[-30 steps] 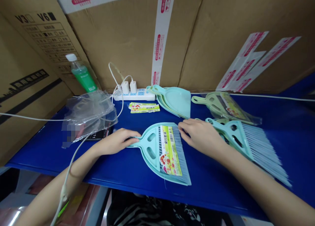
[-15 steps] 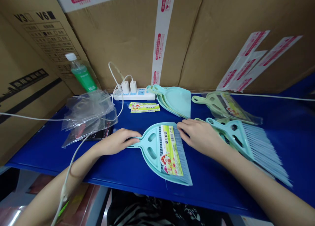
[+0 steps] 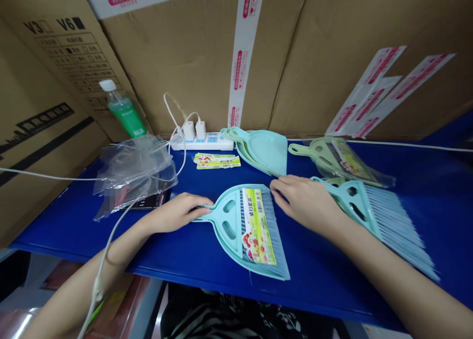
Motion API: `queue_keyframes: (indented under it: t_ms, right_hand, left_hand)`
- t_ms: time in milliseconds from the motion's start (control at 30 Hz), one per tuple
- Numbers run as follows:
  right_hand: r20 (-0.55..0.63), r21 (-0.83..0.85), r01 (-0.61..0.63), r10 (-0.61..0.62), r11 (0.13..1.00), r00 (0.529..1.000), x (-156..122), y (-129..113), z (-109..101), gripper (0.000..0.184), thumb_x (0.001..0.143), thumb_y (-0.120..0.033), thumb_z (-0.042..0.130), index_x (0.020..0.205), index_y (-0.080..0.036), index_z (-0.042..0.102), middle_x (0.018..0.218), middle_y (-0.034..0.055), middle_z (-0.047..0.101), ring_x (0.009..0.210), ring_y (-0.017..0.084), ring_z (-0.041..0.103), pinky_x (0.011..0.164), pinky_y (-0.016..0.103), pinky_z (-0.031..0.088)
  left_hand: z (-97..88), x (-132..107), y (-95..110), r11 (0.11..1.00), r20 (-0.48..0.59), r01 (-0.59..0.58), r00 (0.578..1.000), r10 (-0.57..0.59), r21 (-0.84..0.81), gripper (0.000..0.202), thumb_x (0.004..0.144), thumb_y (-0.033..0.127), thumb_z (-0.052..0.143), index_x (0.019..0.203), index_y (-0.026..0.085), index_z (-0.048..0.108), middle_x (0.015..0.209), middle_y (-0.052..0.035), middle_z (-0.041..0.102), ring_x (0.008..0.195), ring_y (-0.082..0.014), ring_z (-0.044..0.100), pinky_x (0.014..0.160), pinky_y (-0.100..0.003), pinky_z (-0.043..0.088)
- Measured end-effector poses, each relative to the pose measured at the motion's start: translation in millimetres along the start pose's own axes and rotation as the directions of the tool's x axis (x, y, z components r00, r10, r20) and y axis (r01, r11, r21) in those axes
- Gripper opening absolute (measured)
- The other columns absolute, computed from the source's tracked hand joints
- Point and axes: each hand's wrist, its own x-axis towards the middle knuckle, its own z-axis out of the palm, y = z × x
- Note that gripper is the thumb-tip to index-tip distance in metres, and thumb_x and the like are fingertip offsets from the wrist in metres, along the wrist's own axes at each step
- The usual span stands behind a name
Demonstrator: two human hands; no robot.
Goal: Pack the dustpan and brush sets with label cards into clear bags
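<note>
A light-blue dustpan (image 3: pixel 221 240) lies on the blue table with a matching hand brush (image 3: pixel 229 205) nested in it. A yellow-green printed card (image 3: pixel 258 225) rests across the brush's blue bristles. My left hand (image 3: pixel 179 212) is closed around the stacked handles. Just off the upper right corner of the bristles, my right hand (image 3: pixel 303 198) has thumb and fingers pinched together. Whatever lies between them is too small or hidden to make out. Beyond that wrist lie more light-blue hand brushes (image 3: pixel 353 203), partly covered by my forearm.
Stacked dustpans (image 3: pixel 268 149) sit at the back beside a white power strip (image 3: pixel 218 142) and loose printed cards (image 3: pixel 218 161). A bagged green set (image 3: pixel 332 156) lies right. Clear plastic bags (image 3: pixel 133 161), a green bottle (image 3: pixel 127 115) and white cables occupy the left. Cardboard (image 3: pixel 185 58) stands behind.
My right hand has shifted slightly right, away from the bristle corner, with its fingers still pinched. My left hand keeps its grip on the handles.
</note>
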Motion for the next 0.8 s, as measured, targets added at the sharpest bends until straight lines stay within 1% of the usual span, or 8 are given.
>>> queue_keyframes:
  t_ms: [233, 367, 467, 533, 600, 667, 700, 800]
  right_hand:
    - [0.044, -0.048, -0.04, 0.042, 0.998, 0.998, 0, -1, -2, 0.021, 0.083, -0.014, 0.044, 0.072, -0.019, 0.061, 0.064, 0.005, 0.064, 0.063, 0.018, 0.061, 0.053, 0.027, 0.034]
    - [0.027, 0.017, -0.016, 0.015, 1.0, 1.0, 0, -1, 0, 0.024, 0.088, -0.017, 0.041, 0.077, -0.018, 0.062, 0.07, 0.0058, 0.066, 0.066, 0.019, 0.063, 0.056, 0.027, 0.04]
    - [-0.02, 0.135, 0.059, -0.057, 0.989, 0.998, -1, -4, 2, 0.029, 0.094, -0.027, 0.037, 0.098, -0.016, 0.063, 0.088, 0.0092, 0.068, 0.08, 0.022, 0.064, 0.067, 0.032, 0.048]
    - [-0.033, 0.221, 0.134, -0.13, 0.966, 0.991, -3, -7, 2, 0.038, 0.095, -0.037, 0.037, 0.118, -0.015, 0.058, 0.105, 0.0131, 0.066, 0.096, 0.025, 0.062, 0.078, 0.038, 0.05]
    - [-0.009, 0.291, 0.193, -0.199, 0.937, 0.98, -5, -11, 3, 0.049, 0.094, -0.046, 0.039, 0.131, -0.017, 0.05, 0.126, 0.016, 0.058, 0.113, 0.029, 0.054, 0.088, 0.045, 0.048]
    - [0.04, 0.334, 0.213, -0.24, 0.918, 0.97, -7, -14, 5, 0.058, 0.091, -0.054, 0.039, 0.137, -0.02, 0.044, 0.141, 0.0166, 0.045, 0.127, 0.032, 0.044, 0.094, 0.05, 0.044]
    - [0.068, 0.346, 0.212, -0.249, 0.914, 0.966, -8, -14, 6, 0.061, 0.091, -0.057, 0.038, 0.139, -0.02, 0.043, 0.145, 0.0167, 0.04, 0.131, 0.033, 0.039, 0.096, 0.052, 0.043]
    - [0.128, 0.362, 0.198, -0.259, 0.911, 0.957, -10, -15, 10, 0.069, 0.09, -0.062, 0.033, 0.14, -0.016, 0.041, 0.148, 0.0188, 0.035, 0.135, 0.036, 0.031, 0.099, 0.055, 0.04]
  left_hand:
    - [0.2, 0, 1, 1.0, -0.006, 0.003, 1.0, -0.003, -0.006, 0.028, 0.097, 0.033, 0.041, 0.1, 0.02, 0.066, 0.09, -0.0026, 0.07, 0.081, -0.0154, 0.063, 0.074, -0.024, 0.045]
    - [0.2, 0, 1, 1.0, -0.003, 0.009, 1.0, -0.009, -0.002, 0.028, 0.097, 0.033, 0.041, 0.099, 0.02, 0.066, 0.092, -0.0027, 0.07, 0.081, -0.0151, 0.063, 0.074, -0.023, 0.045]
    - [0.3, 0, 2, 1.0, -0.004, 0.011, 1.0, -0.011, 0.016, 0.028, 0.097, 0.032, 0.04, 0.1, 0.02, 0.065, 0.094, -0.0028, 0.07, 0.081, -0.0149, 0.063, 0.074, -0.023, 0.045]
    - [0.6, 0, 3, 1.0, -0.003, 0.013, 1.0, -0.013, 0.026, 0.027, 0.097, 0.032, 0.04, 0.1, 0.02, 0.065, 0.094, -0.0028, 0.07, 0.081, -0.0148, 0.063, 0.075, -0.023, 0.044]
    - [1.0, 0, 3, 0.999, -0.001, 0.015, 1.0, -0.015, 0.034, 0.027, 0.097, 0.031, 0.04, 0.1, 0.019, 0.064, 0.095, -0.0029, 0.07, 0.081, -0.0149, 0.063, 0.075, -0.023, 0.044]
    - [1.5, 1, 2, 0.999, 0.002, 0.012, 1.0, -0.012, 0.04, 0.028, 0.097, 0.031, 0.039, 0.101, 0.019, 0.064, 0.095, -0.0031, 0.07, 0.082, -0.015, 0.063, 0.075, -0.023, 0.044]
    - [1.7, 1, 2, 0.999, 0.001, 0.01, 1.0, -0.01, 0.043, 0.028, 0.098, 0.03, 0.038, 0.101, 0.019, 0.063, 0.095, -0.0033, 0.07, 0.082, -0.0151, 0.063, 0.075, -0.023, 0.044]
    - [2.4, 1, 1, 0.999, -0.009, 0.005, 1.0, -0.004, 0.043, 0.029, 0.098, 0.031, 0.038, 0.101, 0.019, 0.063, 0.095, -0.0036, 0.07, 0.082, -0.0154, 0.063, 0.075, -0.024, 0.044]
